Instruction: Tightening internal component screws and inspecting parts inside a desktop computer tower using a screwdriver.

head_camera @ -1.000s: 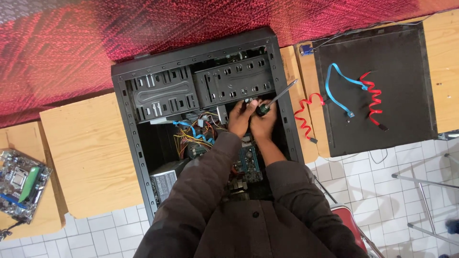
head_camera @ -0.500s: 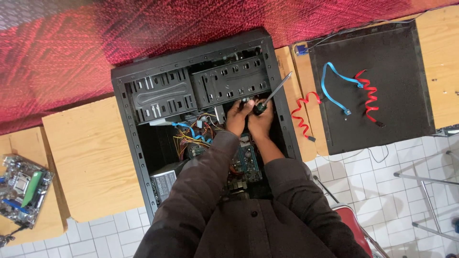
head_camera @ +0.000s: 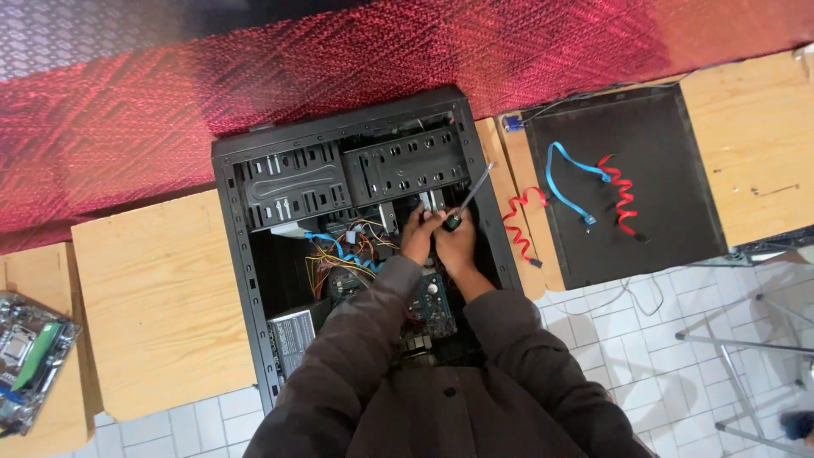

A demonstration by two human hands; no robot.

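Note:
An open black computer case [head_camera: 233,212] lies flat on wooden tables. Both my hands are inside it, close together near its right wall. My right hand [head_camera: 456,242] grips a screwdriver [head_camera: 469,195] by its black handle, the metal shaft slanting up to the right. My left hand [head_camera: 419,233] is pressed against the right one, fingers curled by the handle; what it holds is hidden. Below my hands a green circuit board [head_camera: 434,301] shows, and coloured wires [head_camera: 348,250] bundle to the left.
A black side panel [head_camera: 670,161] lies right of the case with a blue cable [head_camera: 564,182] and a red cable [head_camera: 623,199] on it. Another red cable [head_camera: 519,222] lies beside the case. A loose motherboard [head_camera: 30,356] sits far left. White tiled floor below.
The view has shifted slightly; my hands with the screwdriver stay at the same spot in the case.

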